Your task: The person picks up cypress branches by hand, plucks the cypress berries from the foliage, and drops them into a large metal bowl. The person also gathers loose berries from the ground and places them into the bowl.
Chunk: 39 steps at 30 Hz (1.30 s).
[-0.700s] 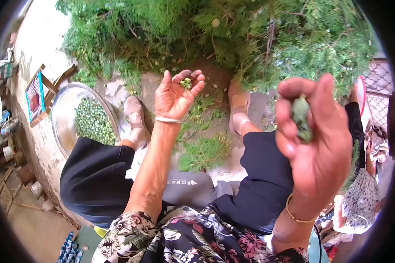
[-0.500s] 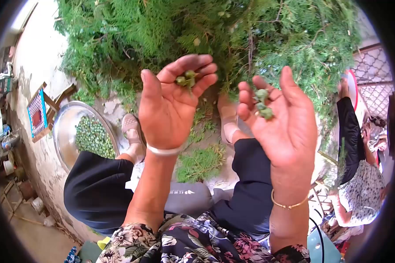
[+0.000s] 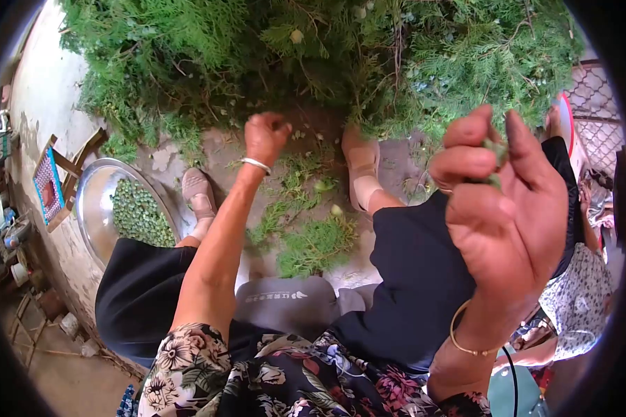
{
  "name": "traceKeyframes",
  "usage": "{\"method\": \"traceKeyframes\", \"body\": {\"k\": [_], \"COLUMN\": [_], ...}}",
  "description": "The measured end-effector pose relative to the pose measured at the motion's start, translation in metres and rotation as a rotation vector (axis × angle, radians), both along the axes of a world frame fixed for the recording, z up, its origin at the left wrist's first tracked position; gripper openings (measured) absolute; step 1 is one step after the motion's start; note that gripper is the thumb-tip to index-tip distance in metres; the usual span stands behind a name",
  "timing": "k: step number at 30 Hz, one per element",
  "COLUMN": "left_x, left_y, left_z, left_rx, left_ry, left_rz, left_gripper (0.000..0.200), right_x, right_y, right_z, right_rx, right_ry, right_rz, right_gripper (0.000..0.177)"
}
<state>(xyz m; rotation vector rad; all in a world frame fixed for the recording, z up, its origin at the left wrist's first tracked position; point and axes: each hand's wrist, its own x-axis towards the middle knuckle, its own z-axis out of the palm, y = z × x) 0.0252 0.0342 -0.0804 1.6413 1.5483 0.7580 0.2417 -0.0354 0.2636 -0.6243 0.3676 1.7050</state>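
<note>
My right hand (image 3: 511, 187) is raised at the right, its fingers curled round small green berries (image 3: 495, 156) that show between them. My left hand (image 3: 266, 139) is farther off near the middle, fingers bent; its fingertips are blurred, and what they hold, if anything, cannot be made out. Beyond it lies a big heap of green conifer branches (image 3: 188, 42). Loose sprigs (image 3: 316, 244) are on the ground between my feet. At the left, a round metal basin (image 3: 94, 201) contains many green berries (image 3: 140, 214).
A small stool (image 3: 51, 182) with a woven seat stands left of the basin. At the far right another person in a patterned top (image 3: 579, 295) is partly visible near a wire mesh (image 3: 597, 97). A grey cushion (image 3: 285, 302) lies between my legs.
My left hand has moved away and down from its raised, palm-up pose with berries. My right hand has come closer and moved right, its fingers curling over the berries.
</note>
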Motion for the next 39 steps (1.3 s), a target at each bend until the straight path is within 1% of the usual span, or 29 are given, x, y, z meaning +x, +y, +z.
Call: {"method": "traceKeyframes", "body": {"k": [1,2,3,4,5,7,8,10,11,13,14,16,17,18,20,22,24,25,26,28,29,32,33,35,36,38,39], "left_x": [0.002,0.005,0.011,0.017,0.024,0.039,0.042,0.047,0.047,0.043,0.036,0.017,0.007,-0.003,-0.022,-0.032,-0.031,-0.028,-0.026,-0.010,-0.009,-0.014,-0.019,-0.027,-0.028,-0.028,-0.016], "left_y": [-0.008,-0.016,-0.020,-0.022,-0.024,-0.026,-0.025,-0.019,-0.014,-0.006,-0.006,-0.009,-0.010,-0.016,-0.036,-0.058,-0.079,-0.087,-0.094,-0.099,-0.100,-0.097,-0.094,-0.088,-0.093,-0.107,-0.108], "left_z": [-0.018,-0.032,-0.037,-0.043,-0.048,-0.046,-0.050,-0.055,-0.057,-0.053,-0.056,-0.061,-0.063,-0.055,-0.031,-0.033,-0.051,-0.060,-0.070,-0.053,-0.057,-0.067,-0.060,-0.047,-0.053,-0.067,-0.058], "left_rx": [-0.016,-0.030,-0.039,-0.049,-0.069,-0.155,-0.167,-0.097,-0.104,-0.166,-0.171,-0.031,-0.286,-0.292,-0.668,-0.666,-0.584,-0.439,-0.441,-0.258,-0.260,-0.272,-0.270,-0.830,-0.830,-0.196,-0.284], "left_ry": [-0.004,0.138,0.279,0.272,0.409,0.652,0.645,0.688,0.686,0.656,0.661,0.337,0.046,0.052,-0.591,-0.553,-0.269,-0.170,-0.171,0.166,0.222,0.197,0.200,-0.082,-0.078,-0.006,0.068], "left_rz": [-0.001,-0.098,-0.196,-0.199,-0.240,-0.310,-0.315,-0.324,-0.326,-0.438,-0.437,-0.213,-0.067,-0.067,0.272,0.240,0.111,0.017,0.016,-0.044,-0.062,-0.021,-0.022,0.213,0.212,-0.013,-0.020], "left_gripper": [0.014,0.018,0.023,0.023,0.030,0.046,0.046,0.036,0.036,0.026,0.026,0.022,0.013,0.013,0.006,0.005,0.009,0.016,0.016,0.019,0.019,0.017,0.017,0.017,0.017,0.016,0.012], "right_x": [0.002,0.004,0.008,0.008,0.008,0.010,0.011,0.010,0.009,0.008,0.008,0.006,0.006,0.006,0.006,0.004,0.002,0.001,0.001,0.000,0.000,0.000,0.001,0.002,0.003,0.003,0.003], "right_y": [0.001,-0.002,-0.004,-0.004,-0.003,-0.003,-0.002,-0.002,-0.002,-0.002,-0.002,-0.002,-0.002,-0.003,-0.002,-0.003,-0.002,-0.002,-0.002,-0.003,-0.003,-0.003,-0.003,-0.005,-0.005,-0.006,-0.006], "right_z": [0.001,-0.001,-0.002,-0.004,0.000,-0.004,-0.006,-0.008,-0.009,-0.009,-0.009,-0.007,-0.007,-0.006,-0.006,-0.007,-0.007,-0.007,-0.007,-0.008,-0.008,-0.006,-0.005,-0.004,-0.005,-0.006,-0.006], "right_rx": [0.007,-0.009,0.031,0.071,0.000,0.003,0.022,0.018,0.026,0.017,0.018,0.015,0.018,0.012,0.025,0.023,0.020,0.028,0.037,0.028,0.022,0.013,0.015,0.028,0.028,0.032,0.033], "right_ry": [-0.035,-0.038,-0.061,-0.085,-0.114,-0.121,-0.121,-0.131,-0.135,-0.151,-0.168,-0.192,-0.223,-0.217,-0.246,-0.235,-0.229,-0.216,-0.203,-0.202,-0.199,-0.218,-0.215,-0.239,-0.236,-0.239,-0.236], "right_rz": [0.028,0.027,0.051,0.075,0.077,0.096,0.115,0.132,0.149,0.159,0.166,0.170,0.172,0.173,0.229,0.247,0.265,0.268,0.270,0.261,0.253,0.260,0.258,0.257,0.255,0.284,0.287], "right_gripper": [0.037,0.037,0.036,0.035,0.035,0.035,0.035,0.034,0.034,0.033,0.032,0.031,0.030,0.030,0.029,0.028,0.028,0.027,0.027,0.027,0.026,0.026,0.026,0.025,0.025,0.025,0.025]}}
